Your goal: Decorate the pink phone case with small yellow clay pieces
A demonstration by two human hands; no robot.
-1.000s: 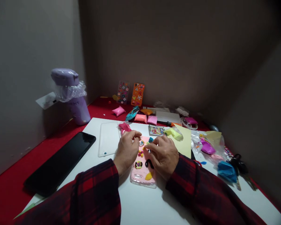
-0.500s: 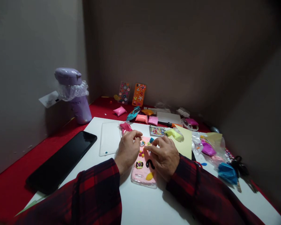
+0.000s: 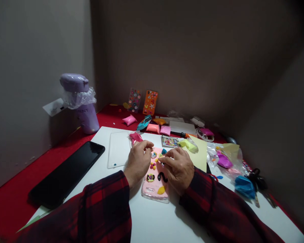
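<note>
A pink phone case (image 3: 155, 189) with a clear edge lies on a white sheet, carrying small colourful clay shapes, a black curved piece (image 3: 162, 177) and a yellow leaf shape (image 3: 161, 190). My left hand (image 3: 140, 161) rests by its upper left edge, fingers curled; whether they hold anything is hidden. My right hand (image 3: 178, 167) is over the right side, its index finger reaching to a tiny yellow piece (image 3: 156, 160) on the case. The fingertips are bent together and partly cover the case.
A black phone (image 3: 67, 175) and a purple bottle (image 3: 87, 116) stand left. A clear case (image 3: 118, 148) lies behind my left hand. Clay packets, a yellow sheet (image 3: 200, 148), a blue packet (image 3: 244, 187) and keys are to the right. Two decorated cases lean at the back.
My right index finger has shifted slightly, and a small yellow piece now shows at its tip on the case. My left hand has barely moved.
</note>
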